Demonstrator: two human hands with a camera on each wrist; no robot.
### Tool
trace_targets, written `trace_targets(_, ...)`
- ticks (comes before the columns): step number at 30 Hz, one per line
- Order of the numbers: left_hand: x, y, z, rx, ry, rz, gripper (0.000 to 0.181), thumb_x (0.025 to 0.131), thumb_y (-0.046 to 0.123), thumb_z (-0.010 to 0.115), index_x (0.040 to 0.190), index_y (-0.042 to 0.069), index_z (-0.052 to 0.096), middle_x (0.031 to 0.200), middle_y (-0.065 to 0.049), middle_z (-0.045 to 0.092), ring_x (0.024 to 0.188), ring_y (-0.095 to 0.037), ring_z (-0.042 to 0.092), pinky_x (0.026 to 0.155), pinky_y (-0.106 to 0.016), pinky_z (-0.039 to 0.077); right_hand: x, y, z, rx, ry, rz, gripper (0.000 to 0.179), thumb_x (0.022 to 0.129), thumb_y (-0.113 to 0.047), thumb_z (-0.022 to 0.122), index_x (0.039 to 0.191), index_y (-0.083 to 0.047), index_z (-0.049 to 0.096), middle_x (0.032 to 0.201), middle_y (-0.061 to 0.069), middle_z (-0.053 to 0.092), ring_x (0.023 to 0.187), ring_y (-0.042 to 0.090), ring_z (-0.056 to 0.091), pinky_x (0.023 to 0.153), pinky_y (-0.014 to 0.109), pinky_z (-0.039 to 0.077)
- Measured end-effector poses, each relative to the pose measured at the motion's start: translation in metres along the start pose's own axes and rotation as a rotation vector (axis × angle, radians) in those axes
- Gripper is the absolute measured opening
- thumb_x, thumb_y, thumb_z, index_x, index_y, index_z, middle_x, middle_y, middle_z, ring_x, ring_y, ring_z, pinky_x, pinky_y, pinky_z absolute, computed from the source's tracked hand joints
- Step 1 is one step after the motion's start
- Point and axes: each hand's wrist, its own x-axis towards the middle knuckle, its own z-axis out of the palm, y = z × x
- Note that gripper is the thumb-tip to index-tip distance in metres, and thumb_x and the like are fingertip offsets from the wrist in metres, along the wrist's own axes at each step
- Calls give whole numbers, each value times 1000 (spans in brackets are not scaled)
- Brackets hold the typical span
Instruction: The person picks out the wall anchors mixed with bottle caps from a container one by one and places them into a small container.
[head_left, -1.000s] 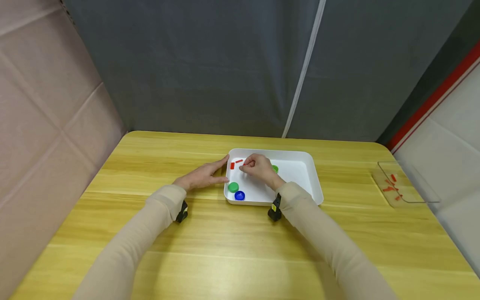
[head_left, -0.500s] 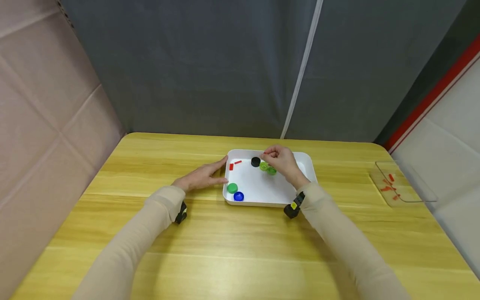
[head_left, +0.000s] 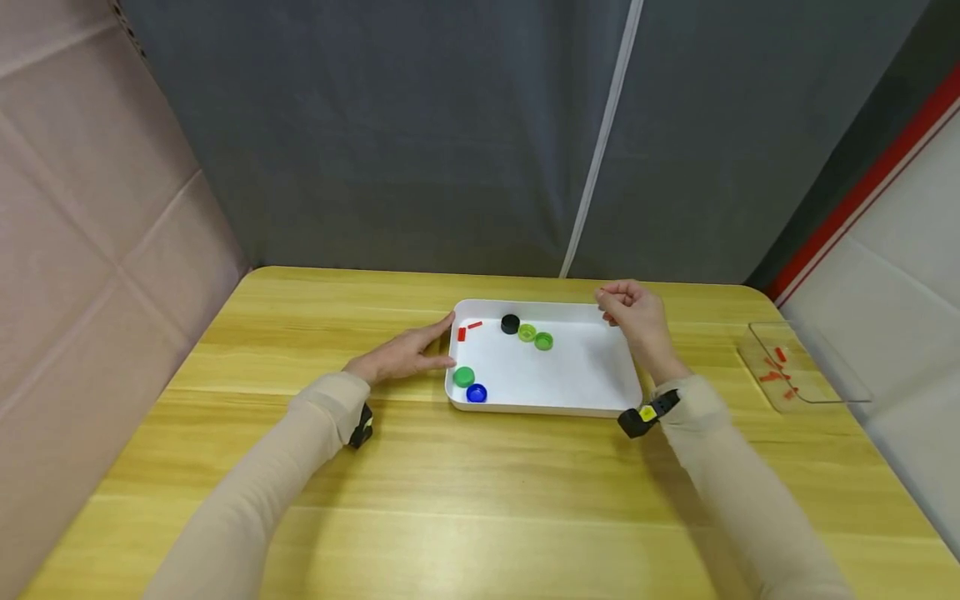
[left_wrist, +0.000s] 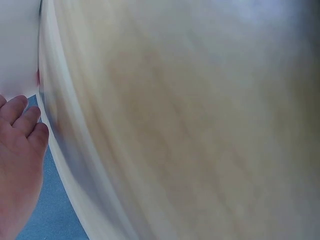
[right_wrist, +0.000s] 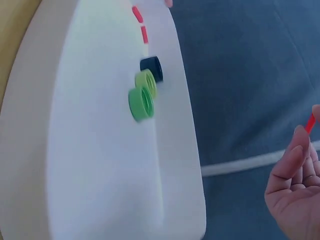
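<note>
My right hand pinches a small red strip between thumb and finger, over the right end of a white tray. Fingers extended, my left hand touches the tray's left side. Two more red strips lie in the tray's far left corner. A black bottle cap, a yellow-green cap and a green cap form a slanting row near the back wall. Toward the front left sit a darker green cap and a blue cap.
At the table's right side stands a transparent box with several red strips in it. The wooden table meets a grey curtain at the back. Pale walls flank it on both sides.
My right hand has lifted a red strip from the tray's left part and carried it rightward past the caps to the tray's right end. The left hand has stayed put.
</note>
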Motion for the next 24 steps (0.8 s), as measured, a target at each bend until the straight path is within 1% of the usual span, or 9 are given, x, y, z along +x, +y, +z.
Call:
trace_targets(2,0,0,0,-1,-2,-2,87,88,54,56,152,26,4,158,1,8,144,-24,14,116,-45,17,-1,3,-10,42,28,-8,17,89,-23,64,94,-10,55,72,-14,59,61,3,52,59,13,47)
trace_targets(4,0,-1,1,-2,-1,-6,88,88,55,56,152,27,4,158,2,8,144,-23,14,116,-44,17,-1,6,-21,114,50,-13,14,89,-19,65,91,-10,55,70,-13,59,60,3,53,57,13,47)
trace_targets(6,0,-1,1,-6,-1,-10,88,88,55,56,152,28,4,158,3,8,144,-22,14,116,-44,17,-1,9,-32,192,76,-11,12,88,-15,65,89,-9,55,68,-12,60,57,3,53,55,13,47)
trace_targets(9,0,-1,0,-9,0,-11,88,88,55,56,152,28,3,158,4,7,144,-22,14,116,-44,17,-3,13,-47,265,109,4,10,88,-10,64,88,-8,55,66,-11,60,55,2,53,52,12,46)
trace_targets(13,1,-2,1,-8,-3,-7,90,86,58,56,152,28,3,158,4,7,144,-21,14,116,-43,17,-10,13,-64,295,135,30,6,88,-8,63,86,-9,57,65,-10,60,54,2,53,51,12,46)
trace_targets(17,1,-2,1,-4,-3,-2,92,85,61,56,152,27,4,158,4,7,144,-21,15,116,-42,17,-17,14,-80,346,147,24,5,88,-6,63,85,-8,61,64,-9,62,54,3,54,51,12,47)
trace_targets(20,0,-2,1,-7,-1,0,92,85,60,56,152,26,4,158,4,7,144,-22,15,116,-42,17,-17,22,-92,366,168,10,3,87,-7,65,85,-9,64,64,-9,63,54,3,56,51,12,47)
trace_targets(24,-1,-2,1,-13,0,-2,92,85,60,56,152,27,4,158,4,8,144,-22,15,116,-42,17,-16,35,-108,367,205,13,5,86,-8,67,84,-12,64,64,-10,64,54,2,57,51,11,47)
